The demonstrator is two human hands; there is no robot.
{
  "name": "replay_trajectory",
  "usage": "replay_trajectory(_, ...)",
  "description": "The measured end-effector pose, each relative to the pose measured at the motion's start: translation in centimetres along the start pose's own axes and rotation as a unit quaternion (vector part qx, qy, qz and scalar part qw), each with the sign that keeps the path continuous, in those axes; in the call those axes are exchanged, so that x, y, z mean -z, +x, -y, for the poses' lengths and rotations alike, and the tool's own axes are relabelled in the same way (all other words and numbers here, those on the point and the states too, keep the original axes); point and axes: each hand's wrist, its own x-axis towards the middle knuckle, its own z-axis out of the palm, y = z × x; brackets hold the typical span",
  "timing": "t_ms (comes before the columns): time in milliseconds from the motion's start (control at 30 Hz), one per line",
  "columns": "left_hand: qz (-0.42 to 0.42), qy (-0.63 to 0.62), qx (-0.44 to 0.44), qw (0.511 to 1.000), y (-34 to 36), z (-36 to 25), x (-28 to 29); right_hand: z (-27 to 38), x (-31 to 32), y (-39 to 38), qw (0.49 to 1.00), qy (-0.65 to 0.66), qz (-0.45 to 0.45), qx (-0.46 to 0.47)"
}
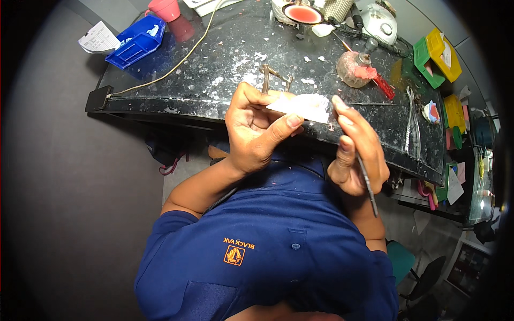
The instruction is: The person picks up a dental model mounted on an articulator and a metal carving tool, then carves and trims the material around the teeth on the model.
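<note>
My left hand point(251, 127) pinches a bright white piece point(304, 108) between thumb and fingers, just over the bench's near edge. The piece has a ragged far edge; glare hides its detail, so I cannot tell its exact kind. Closed round a thin dark-handled tool point(367, 182), my right hand point(361, 147) is close to the right end of the piece. The handle slants down toward me, while the tool's working tip is hidden. Behind my left fingers, a bent metal frame point(266, 80) rests on the bench.
White scraps litter the black bench point(214, 69). A cable point(176, 67) crosses its left side, near a blue bin point(136, 43) and pink mug point(165, 9). To the right are a round jar point(353, 69), a red-handled tool point(383, 85), metal pliers point(412, 123) and a green bin point(425, 61).
</note>
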Motion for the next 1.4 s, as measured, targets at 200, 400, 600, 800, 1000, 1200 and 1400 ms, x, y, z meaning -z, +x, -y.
replay_trajectory(200, 0.030, 0.038, -0.082, 0.995, 0.0, 0.6, 0.3, -0.3, 0.7, -0.4, 0.990, 0.127, -0.028, -0.057)
replay_trajectory(400, 0.057, 0.088, -0.124, 0.987, 0.1, 0.6, 0.4, 0.3, 0.7, 0.8, 0.999, 0.040, 0.017, 0.009)
replay_trajectory(600, 0.060, 0.104, -0.140, 0.983, 0.2, 0.4, 0.4, 0.6, 0.8, 1.3, 0.998, 0.035, 0.045, 0.013)
replay_trajectory(800, 0.058, 0.099, -0.133, 0.984, 0.2, 0.5, 0.5, 0.5, 0.7, 1.2, 0.999, 0.029, 0.041, 0.012)
replay_trajectory(1000, 0.044, 0.061, -0.104, 0.992, 0.1, 0.5, 0.5, 0.6, 0.7, 1.3, 0.999, 0.009, 0.034, 0.017)
replay_trajectory(1200, 0.039, 0.053, -0.093, 0.994, 0.1, 0.8, 0.5, 0.3, 0.2, 1.1, 0.999, -0.013, 0.023, 0.022)
replay_trajectory(1400, 0.024, 0.032, -0.071, 0.997, 0.1, 0.7, 0.2, -0.2, -0.3, 0.0, 0.997, 0.009, -0.050, -0.060)
